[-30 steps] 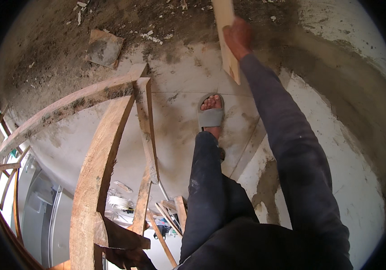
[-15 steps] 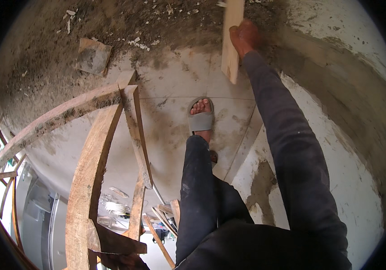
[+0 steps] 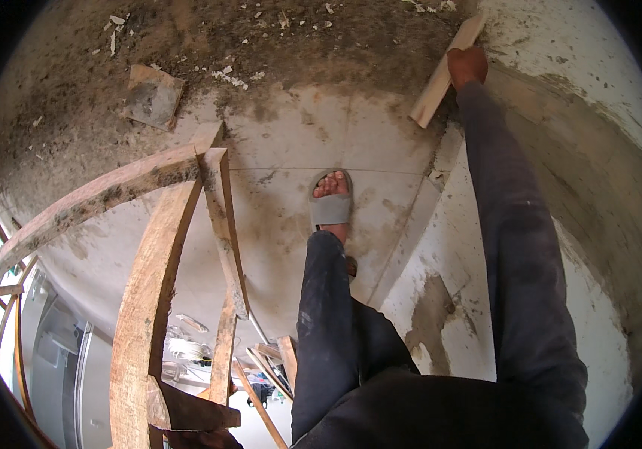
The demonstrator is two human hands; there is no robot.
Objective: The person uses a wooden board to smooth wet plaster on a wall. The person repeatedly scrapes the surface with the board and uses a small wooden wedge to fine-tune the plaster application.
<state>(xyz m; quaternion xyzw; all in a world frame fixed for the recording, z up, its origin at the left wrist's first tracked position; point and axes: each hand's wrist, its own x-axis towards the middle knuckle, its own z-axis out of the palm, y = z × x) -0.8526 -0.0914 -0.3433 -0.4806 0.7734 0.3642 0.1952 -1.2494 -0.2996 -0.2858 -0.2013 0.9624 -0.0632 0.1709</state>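
In the upper right, my right hand (image 3: 468, 65) is closed around a short, pale wooden board (image 3: 440, 82). My right arm reaches far forward, and the board slants from lower left to upper right. Its upper end lies by the dirty whitish surface at the right; whether it touches is unclear. No left hand can be made out. At lower left stands a rough timber frame (image 3: 141, 299) with a short dark crosspiece (image 3: 193, 404); what lies just under that piece is too dark to tell.
My sandalled foot (image 3: 332, 202) rests on a stained pale surface. A square, dirty tile-like piece (image 3: 154, 97) lies on rough dirt with white flakes, upper left. Far below, coiled white cable (image 3: 188, 349) and loose wood strips (image 3: 261, 404) show. A plastered ledge (image 3: 448, 299) runs along the right.
My right hand has moved to the right with the board. The board has turned from nearly upright in the picture to a slant. My foot and the timber frame stay nearly where they were.
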